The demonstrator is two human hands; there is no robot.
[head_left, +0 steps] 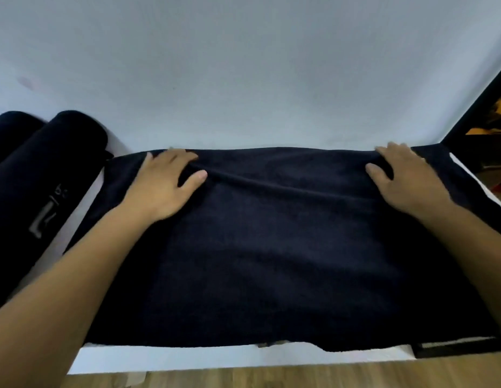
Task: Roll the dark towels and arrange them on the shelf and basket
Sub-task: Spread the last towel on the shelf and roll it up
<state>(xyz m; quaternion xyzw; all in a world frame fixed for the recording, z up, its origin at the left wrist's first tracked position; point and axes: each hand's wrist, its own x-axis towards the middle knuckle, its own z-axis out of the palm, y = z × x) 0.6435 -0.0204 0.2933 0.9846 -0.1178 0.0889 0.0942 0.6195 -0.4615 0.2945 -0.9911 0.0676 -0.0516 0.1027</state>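
The fingers [176, 155] of the left hand [162, 180] curl over the far edge of a dark navy terry towel [271, 247] and pinch up a ridge of cloth against the thumb. The right hand [406, 177] grips the same edge near the far right corner, though it is blurred. The towel lies spread flat over a white counter [187, 357] against a pale wall [243, 65], with two rolled dark towels [47, 163] just beside it on the left.

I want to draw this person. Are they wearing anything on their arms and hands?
No. The left forearm and right forearm are bare, no sleeves in view. The left hand and right hand show no gloves, rings, watch or bracelet.
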